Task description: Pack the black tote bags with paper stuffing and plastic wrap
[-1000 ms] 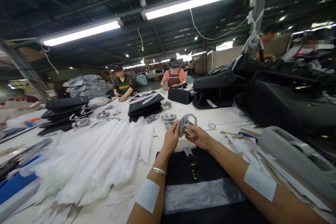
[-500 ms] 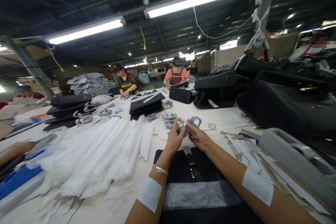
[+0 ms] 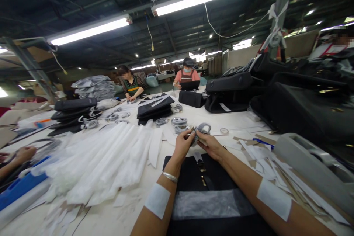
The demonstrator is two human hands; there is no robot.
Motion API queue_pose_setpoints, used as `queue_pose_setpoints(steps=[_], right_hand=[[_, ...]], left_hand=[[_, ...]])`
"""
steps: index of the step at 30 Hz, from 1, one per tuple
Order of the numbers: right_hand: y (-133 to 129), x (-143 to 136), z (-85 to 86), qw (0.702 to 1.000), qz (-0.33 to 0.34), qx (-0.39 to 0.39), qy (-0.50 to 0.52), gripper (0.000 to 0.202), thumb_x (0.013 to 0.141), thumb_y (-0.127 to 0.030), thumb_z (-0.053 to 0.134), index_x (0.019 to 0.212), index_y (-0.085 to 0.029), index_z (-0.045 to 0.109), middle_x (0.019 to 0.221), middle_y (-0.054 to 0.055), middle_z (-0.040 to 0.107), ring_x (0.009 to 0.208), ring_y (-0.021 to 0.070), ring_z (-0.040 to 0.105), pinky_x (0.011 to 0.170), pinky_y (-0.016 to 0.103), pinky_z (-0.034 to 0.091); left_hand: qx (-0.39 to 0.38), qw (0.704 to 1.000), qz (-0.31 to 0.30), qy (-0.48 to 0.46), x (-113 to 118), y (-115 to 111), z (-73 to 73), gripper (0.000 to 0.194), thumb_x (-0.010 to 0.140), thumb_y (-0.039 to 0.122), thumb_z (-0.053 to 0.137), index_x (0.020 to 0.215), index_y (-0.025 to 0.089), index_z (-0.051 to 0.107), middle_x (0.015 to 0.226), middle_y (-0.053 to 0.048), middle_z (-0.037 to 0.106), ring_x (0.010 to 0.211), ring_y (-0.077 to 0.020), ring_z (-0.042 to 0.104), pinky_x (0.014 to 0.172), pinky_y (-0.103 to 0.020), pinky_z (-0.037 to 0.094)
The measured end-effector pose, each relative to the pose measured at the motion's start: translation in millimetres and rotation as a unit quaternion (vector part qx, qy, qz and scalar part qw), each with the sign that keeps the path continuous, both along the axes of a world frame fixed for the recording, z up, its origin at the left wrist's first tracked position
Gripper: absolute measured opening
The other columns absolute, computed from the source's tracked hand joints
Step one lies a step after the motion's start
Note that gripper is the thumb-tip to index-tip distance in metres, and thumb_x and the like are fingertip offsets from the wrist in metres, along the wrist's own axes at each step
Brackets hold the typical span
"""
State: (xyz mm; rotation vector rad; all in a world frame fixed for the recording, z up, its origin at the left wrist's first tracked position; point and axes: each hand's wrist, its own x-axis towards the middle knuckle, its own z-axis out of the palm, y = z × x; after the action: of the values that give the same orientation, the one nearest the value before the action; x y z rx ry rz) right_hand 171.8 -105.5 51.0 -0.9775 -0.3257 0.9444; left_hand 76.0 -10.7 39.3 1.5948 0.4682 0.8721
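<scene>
Fingers [image 3: 189,134] of both hands closed in on the wrapped coil [image 3: 204,128]. My L hand [image 3: 183,143] pinches its L end; my R hand [image 3: 211,145] has thumb & fingers on its lower side, w/ the loop standing up past the R fingertips. Can't tell exactly which layer L pinches, too small. Coil's up btwn the hands, just past the far edge of the black bag [image 3: 206,173], which lies flat w/ a clear band [image 3: 207,204] across it. More coils [image 3: 179,121] on the table [image 3: 143,191] beyond L hand; tape roll [image 3: 224,131] R of the coil, near it.
</scene>
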Motion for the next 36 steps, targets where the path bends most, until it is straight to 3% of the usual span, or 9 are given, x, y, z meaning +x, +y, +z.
queue_pose_setpoints(steps=[3,6,10,13,20,27,31,36], right_hand=[[-3.4,4.3,1.6,0.999,0.022,0.042,0.024,0.014,0.082,-0.034,0.071,0.088,-0.022,0.073,0.095,0.004,0.074,0.088,0.0178,0.067,0.075,0.028,0.057],[-4.6,5.6,-0.1,0.995,0.054,0.083,0.030,0.008,0.079,-0.026,0.071,0.084,-0.019,0.072,0.094,0.007,0.074,0.098,0.0226,0.067,0.084,0.034,0.058],[-2.4,-0.1,-5.1,0.994,0.063,0.091,-0.006,0.018,0.068,-0.014,0.081,0.084,-0.018,0.074,0.097,0.005,0.074,0.104,0.0211,0.066,0.092,0.029,0.055],[0.2,-5.0,-8.6,0.995,0.049,0.087,-0.025,0.029,0.062,-0.021,0.088,0.087,-0.016,0.076,0.100,0.005,0.074,0.104,0.0201,0.065,0.095,0.026,0.054],[4.6,-7.6,-16.5,0.998,-0.027,0.037,-0.051,0.040,0.055,-0.035,0.092,0.087,-0.018,0.076,0.102,0.004,0.074,0.095,0.0173,0.065,0.083,0.023,0.055],[4.9,-4.7,-20.8,0.989,-0.085,-0.052,-0.107,0.031,0.062,-0.043,0.085,0.078,-0.019,0.072,0.076,-0.001,0.067,0.072,0.0125,0.057,0.054,0.021,0.040],[6.2,-5.3,-21.4,0.988,-0.086,-0.052,-0.120,0.031,0.061,-0.042,0.086,0.071,-0.019,0.068,0.065,-0.002,0.061,0.064,0.0116,0.052,0.050,0.022,0.036],[7.7,-6.4,-20.1,0.991,-0.072,-0.021,-0.112,0.032,0.060,-0.040,0.087,0.073,-0.018,0.068,0.072,-0.001,0.064,0.065,0.0109,0.055,0.055,0.021,0.044]], left_hand=[[-0.007,1.000,0.018,-0.007,-1.3,2.8,1.2,0.044,0.076,0.044,0.073,0.109,0.014,0.074,0.085,-0.006,0.074,0.074,-0.0160,0.066,0.069,-0.025,0.051],[-0.008,0.999,0.034,-0.018,-5.3,6.1,4.1,0.041,0.078,0.044,0.071,0.107,0.015,0.074,0.091,-0.006,0.075,0.080,-0.0170,0.067,0.073,-0.026,0.052],[0.011,0.999,0.044,-0.022,-9.3,7.5,7.1,0.034,0.081,0.041,0.067,0.103,0.015,0.075,0.091,-0.006,0.075,0.081,-0.0178,0.067,0.074,-0.027,0.053],[0.041,0.998,0.053,-0.016,-7.9,6.8,6.1,0.028,0.081,0.034,0.067,0.101,0.015,0.075,0.094,-0.007,0.075,0.085,-0.0183,0.067,0.078,-0.029,0.053],[0.110,0.991,0.076,0.004,-2.7,1.7,2.0,0.020,0.081,0.024,0.067,0.097,0.017,0.075,0.100,-0.007,0.073,0.095,-0.0195,0.066,0.085,-0.032,0.052],[0.167,0.980,0.106,0.023,-7.0,-6.0,11.2,0.013,0.083,0.023,0.064,0.089,0.020,0.075,0.093,-0.004,0.072,0.090,-0.0178,0.065,0.084,-0.030,0.052],[0.207,0.970,0.127,0.029,-8.5,-8.0,13.7,0.011,0.084,0.026,0.065,0.086,0.020,0.074,0.089,-0.004,0.070,0.085,-0.0169,0.065,0.077,-0.028,0.053],[0.247,0.959,0.140,0.027,-12.9,-10.0,16.1,0.011,0.085,0.022,0.064,0.090,0.022,0.074,0.091,-0.002,0.070,0.083,-0.0153,0.065,0.075,-0.026,0.053]])
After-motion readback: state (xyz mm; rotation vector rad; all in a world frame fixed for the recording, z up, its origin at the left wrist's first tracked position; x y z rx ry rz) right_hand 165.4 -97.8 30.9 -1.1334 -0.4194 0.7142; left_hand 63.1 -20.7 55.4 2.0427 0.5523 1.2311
